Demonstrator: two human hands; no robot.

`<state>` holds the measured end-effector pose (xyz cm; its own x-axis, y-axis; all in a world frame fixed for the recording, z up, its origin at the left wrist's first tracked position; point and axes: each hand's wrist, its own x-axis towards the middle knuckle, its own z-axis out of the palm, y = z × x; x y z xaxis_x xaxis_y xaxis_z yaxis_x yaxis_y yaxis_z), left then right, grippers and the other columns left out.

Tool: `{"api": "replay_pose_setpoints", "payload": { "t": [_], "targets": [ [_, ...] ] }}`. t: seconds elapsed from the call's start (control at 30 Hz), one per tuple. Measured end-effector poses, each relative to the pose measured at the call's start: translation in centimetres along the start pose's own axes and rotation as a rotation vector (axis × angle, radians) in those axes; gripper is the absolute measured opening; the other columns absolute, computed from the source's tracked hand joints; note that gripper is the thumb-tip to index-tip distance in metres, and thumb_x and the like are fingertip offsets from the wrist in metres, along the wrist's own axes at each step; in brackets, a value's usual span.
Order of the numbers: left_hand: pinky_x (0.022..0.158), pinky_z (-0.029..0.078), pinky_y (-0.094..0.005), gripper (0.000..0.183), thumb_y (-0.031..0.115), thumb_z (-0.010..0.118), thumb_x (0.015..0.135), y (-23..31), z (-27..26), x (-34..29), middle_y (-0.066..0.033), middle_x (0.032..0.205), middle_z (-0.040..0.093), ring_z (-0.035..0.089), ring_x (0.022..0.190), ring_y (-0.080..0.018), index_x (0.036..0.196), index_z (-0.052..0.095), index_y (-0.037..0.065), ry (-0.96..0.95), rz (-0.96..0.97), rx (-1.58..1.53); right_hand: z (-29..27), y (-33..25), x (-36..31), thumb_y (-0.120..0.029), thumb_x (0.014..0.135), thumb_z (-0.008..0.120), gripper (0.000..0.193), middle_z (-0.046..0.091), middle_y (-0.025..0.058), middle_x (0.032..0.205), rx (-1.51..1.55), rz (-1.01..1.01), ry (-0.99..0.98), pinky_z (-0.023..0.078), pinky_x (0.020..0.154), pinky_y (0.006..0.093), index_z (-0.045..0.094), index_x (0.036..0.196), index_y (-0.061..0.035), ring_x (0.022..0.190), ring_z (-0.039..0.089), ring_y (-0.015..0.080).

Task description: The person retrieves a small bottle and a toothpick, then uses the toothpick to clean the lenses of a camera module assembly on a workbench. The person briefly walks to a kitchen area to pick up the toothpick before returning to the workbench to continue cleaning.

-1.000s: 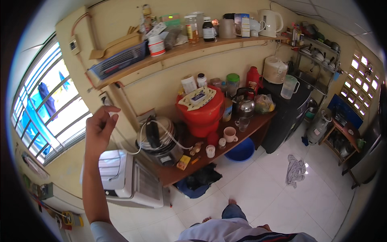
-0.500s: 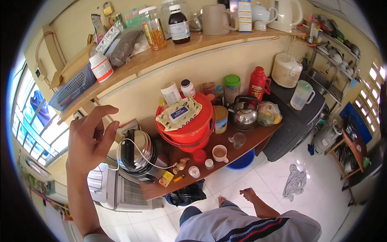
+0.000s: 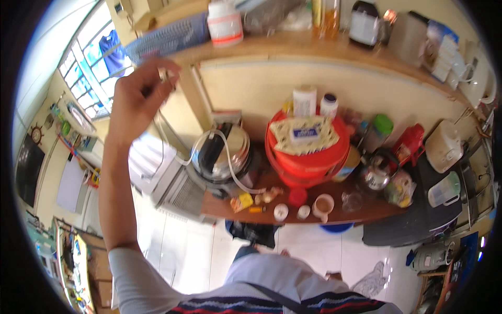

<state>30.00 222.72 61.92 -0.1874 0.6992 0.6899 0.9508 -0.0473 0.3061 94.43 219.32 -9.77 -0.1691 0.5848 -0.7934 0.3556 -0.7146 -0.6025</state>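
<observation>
My left hand [image 3: 137, 99] is raised at the left, below the blue-grey basket and in front of the window. Its fingers are curled, and the thumb and forefinger come together in a pinch. Blur hides what, if anything, is between them. A thin white cord [image 3: 226, 149] loops over the silver-lidded electric cooker [image 3: 238, 152] below that hand and rises toward my wrist. Low at the front, my right hand [image 3: 333, 276] shows only as a small part beyond my shirt, away from the table; its fingers are hidden.
The brown table [image 3: 225, 206] bears a red bucket [image 3: 298, 175] topped by a wipes pack [image 3: 308, 135], a mug [image 3: 323, 205], small jars and a kettle [image 3: 376, 172]. Overhead runs a wooden shelf [image 3: 293, 47] with a basket [image 3: 170, 39] and bottles. A grey cloth [image 3: 372, 282] lies on the floor.
The view has swung left, so the table and shelf sit farther right. My left hand is now near the basket, its thumb and forefinger closer together. Less of my right hand shows.
</observation>
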Motion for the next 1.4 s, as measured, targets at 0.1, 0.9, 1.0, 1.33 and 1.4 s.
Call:
{"api": "replay_pose_setpoints", "payload": {
  "t": [0.1,0.9,1.0,1.33,1.4],
  "targets": [
    [0.052,0.023,-0.0249,0.011,0.011,0.064,0.099,-2.3,1.6,0.1,0.0096,0.062,0.039,0.032,0.058,-0.0018,0.102,0.069,0.003,-0.051,-0.041,-0.21,2.1,-2.8,-1.2,-0.023,0.088,0.066,0.022,0.036,-0.0017,0.045,0.031,0.191,0.3,0.022,0.031,0.0341,0.062,0.068,-0.0128,0.032,0.032,0.0132],
    [0.066,0.053,-0.0381,0.018,0.013,0.071,0.088,-4.5,29.4,-30.5,-0.0147,0.087,0.069,0.068,0.073,-0.0263,0.104,0.068,0.003,-0.544,-0.489,-0.348,5.8,-4.9,-6.1,-0.03,0.094,0.069,0.024,0.043,-0.0003,0.054,-0.029,0.444,0.209,0.026,0.036,0.0307,0.072,0.094,-0.0061,0.038,0.034,0.0119],
    [0.076,0.056,-0.046,0.039,0.014,0.073,0.085,-2.5,32.1,-32.3,-0.0178,0.111,0.067,0.068,0.089,-0.0349,0.121,0.061,0.005,-0.605,-0.381,-0.3,6.0,-5.4,-5.6,-0.03,0.093,0.07,0.023,0.045,0.0002,0.053,-0.071,0.425,0.164,0.027,0.035,0.0315,0.072,0.092,-0.0073,0.037,0.037,0.0125],
    [0.096,0.051,-0.0488,0.052,0.02,0.075,0.084,2.6,39.6,-30.0,-0.0179,0.133,0.057,0.059,0.116,-0.0375,0.131,0.057,0.009,-0.685,-0.028,-0.274,9.3,-13.1,-0.6,-0.025,0.091,0.073,0.023,0.057,0.0043,0.056,-0.15,0.018,0.116,0.037,0.038,0.0314,0.072,0.089,-0.0028,0.041,0.049,0.0129],
    [0.095,0.051,-0.0481,0.049,0.019,0.073,0.084,3.9,41.7,-30.5,-0.018,0.133,0.056,0.06,0.114,-0.0364,0.13,0.059,0.009,-0.714,0.11,-0.233,10.2,-13.9,-0.6,-0.026,0.09,0.073,0.024,0.059,0.0052,0.058,-0.193,-0.005,0.105,0.039,0.039,0.0309,0.073,0.09,-0.0023,0.042,0.052,0.0133]
  ]
}}
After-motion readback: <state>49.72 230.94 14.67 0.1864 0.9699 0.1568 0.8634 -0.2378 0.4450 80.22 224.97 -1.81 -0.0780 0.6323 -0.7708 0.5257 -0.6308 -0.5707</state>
